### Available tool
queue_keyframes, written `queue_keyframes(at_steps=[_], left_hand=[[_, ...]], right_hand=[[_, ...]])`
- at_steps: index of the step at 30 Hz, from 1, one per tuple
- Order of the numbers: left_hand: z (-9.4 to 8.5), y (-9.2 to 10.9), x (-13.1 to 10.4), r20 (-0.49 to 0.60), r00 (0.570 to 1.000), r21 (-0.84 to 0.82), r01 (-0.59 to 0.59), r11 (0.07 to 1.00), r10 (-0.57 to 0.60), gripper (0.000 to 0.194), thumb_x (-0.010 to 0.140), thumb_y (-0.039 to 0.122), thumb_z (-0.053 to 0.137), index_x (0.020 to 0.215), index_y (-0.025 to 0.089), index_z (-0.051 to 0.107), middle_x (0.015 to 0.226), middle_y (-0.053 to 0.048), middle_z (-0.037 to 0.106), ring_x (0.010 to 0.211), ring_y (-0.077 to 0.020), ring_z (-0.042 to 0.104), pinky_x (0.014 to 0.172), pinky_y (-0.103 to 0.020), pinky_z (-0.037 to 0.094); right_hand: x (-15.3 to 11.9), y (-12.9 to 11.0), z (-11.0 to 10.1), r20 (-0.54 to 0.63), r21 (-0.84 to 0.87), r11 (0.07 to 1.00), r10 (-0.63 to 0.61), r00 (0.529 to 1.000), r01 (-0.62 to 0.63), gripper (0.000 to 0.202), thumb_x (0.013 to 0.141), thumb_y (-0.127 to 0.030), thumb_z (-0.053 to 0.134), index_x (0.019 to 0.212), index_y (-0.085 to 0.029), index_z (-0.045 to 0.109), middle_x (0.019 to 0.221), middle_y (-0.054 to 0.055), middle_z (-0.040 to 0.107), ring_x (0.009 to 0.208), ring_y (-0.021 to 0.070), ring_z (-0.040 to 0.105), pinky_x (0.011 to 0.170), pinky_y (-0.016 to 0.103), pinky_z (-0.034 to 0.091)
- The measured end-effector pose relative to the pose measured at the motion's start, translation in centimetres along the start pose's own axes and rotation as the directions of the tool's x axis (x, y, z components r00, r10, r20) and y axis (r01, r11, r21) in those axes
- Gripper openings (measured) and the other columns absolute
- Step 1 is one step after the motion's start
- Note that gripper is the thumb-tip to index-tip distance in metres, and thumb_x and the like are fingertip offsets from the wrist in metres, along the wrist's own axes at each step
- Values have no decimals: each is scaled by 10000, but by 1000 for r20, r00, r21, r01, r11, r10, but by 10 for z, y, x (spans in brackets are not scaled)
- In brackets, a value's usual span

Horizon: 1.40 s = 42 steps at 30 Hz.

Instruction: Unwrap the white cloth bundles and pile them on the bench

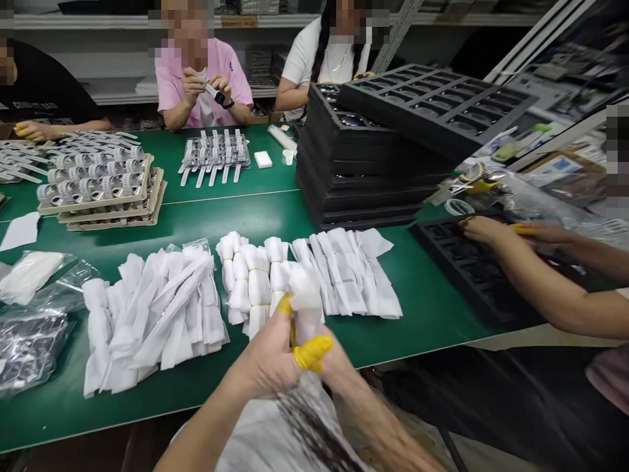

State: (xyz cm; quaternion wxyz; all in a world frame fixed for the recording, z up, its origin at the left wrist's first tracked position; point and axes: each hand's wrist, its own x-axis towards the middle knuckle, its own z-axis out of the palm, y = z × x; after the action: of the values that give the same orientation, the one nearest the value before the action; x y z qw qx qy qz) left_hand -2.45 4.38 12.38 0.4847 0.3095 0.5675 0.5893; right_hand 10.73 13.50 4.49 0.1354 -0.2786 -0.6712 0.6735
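- Both hands are bunched together at the near edge of the green table [432,308]. The left hand [268,357] and the right hand [327,357] are closed on one white-wrapped watch [303,298], with yellow finger cots [312,354] on the fingertips.
- The step in hand looks like wrapping: the white sheet seems to be getting pulled snug round the piece. I cannot tell how far the wrap has gone, since the fingers hide its lower half.
- The bundle stands out from the fists, its long axis running away from the person toward the table's middle, free end pointing up and away.
- Just beyond the knuckles lies a row of finished wrapped pieces [255,282], their long axes likewise pointing away; to the left of the hands a looser heap [157,308], to the right more flat wraps [354,269].
- The next move, I judge, calls for a firm pinch while the loose end is folded, then a short reach forward.
- Off to the right, another person's hand [484,229] rests on a black compartment tray [466,275].
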Motion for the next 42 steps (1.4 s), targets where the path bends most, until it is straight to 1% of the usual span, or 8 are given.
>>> queue_keyframes(at_steps=[3,9,14,22,26,29,32,42], left_hand=[[-12,-2,42,130,986,390,-148,909,105,411,882,399,755,1251,229,689,1185,-114,729,1072,-331,657,1015,-451,521],[-3,-48,114,-308,948,815,220,536,80,224,863,167,685,1041,40,733,1146,-304,662,1282,-520,462,1108,-643,315],[24,-74,129,-425,902,765,316,561,72,338,971,137,467,1197,54,705,1180,-279,640,1358,-492,414,1109,-641,273],[-8,-68,142,-364,929,616,289,733,-61,531,772,92,727,1290,15,639,1244,-294,660,1200,-434,648,1071,-528,444],[-17,-54,120,-247,967,385,159,909,-65,582,897,290,736,1411,93,546,1339,-224,690,1185,-329,697,985,-402,554],[-16,-47,86,-94,995,0,40,999,-40,574,904,459,769,1352,141,603,1395,-188,684,1252,-324,674,1022,-403,557],[-11,-51,49,-57,997,-228,45,973,-60,694,770,410,905,1355,179,611,1444,-169,663,1325,-349,634,1105,-442,519],[-37,-86,-55,-335,933,4,145,989,-135,554,741,326,891,1235,202,672,1240,-97,741,1119,-287,707,979,-374,577]], right_hand=[[4,-16,-58,-259,-98,994,24,966,-51,622,641,-412,935,1165,-237,650,1059,77,762,1008,328,723,893,427,602],[41,-37,-138,-683,-415,826,-5,730,-383,642,815,-575,731,1279,-167,560,1161,208,726,1026,371,708,816,433,559],[77,-9,-148,-651,-591,569,83,754,-573,748,940,-603,534,1426,-36,488,1338,347,611,1194,490,644,923,536,503],[62,17,-163,-640,-669,611,-184,746,-423,713,885,-604,523,1374,-85,549,1326,267,618,1295,444,542,1070,580,464],[36,5,-141,-740,-463,881,-326,588,-95,523,895,-556,605,1257,-178,583,1179,155,659,1138,334,628,1053,538,504],[27,-4,-94,-580,-95,989,-148,801,115,520,896,-588,698,1260,-233,589,1162,108,689,1078,285,677,931,445,584],[32,-7,-41,-177,199,980,8,984,28,557,845,-607,793,1239,-252,620,1156,93,727,1057,294,704,846,412,622],[23,3,40,144,469,870,92,985,-150,444,740,-566,926,934,-239,697,944,21,779,949,293,739,947,453,603]])
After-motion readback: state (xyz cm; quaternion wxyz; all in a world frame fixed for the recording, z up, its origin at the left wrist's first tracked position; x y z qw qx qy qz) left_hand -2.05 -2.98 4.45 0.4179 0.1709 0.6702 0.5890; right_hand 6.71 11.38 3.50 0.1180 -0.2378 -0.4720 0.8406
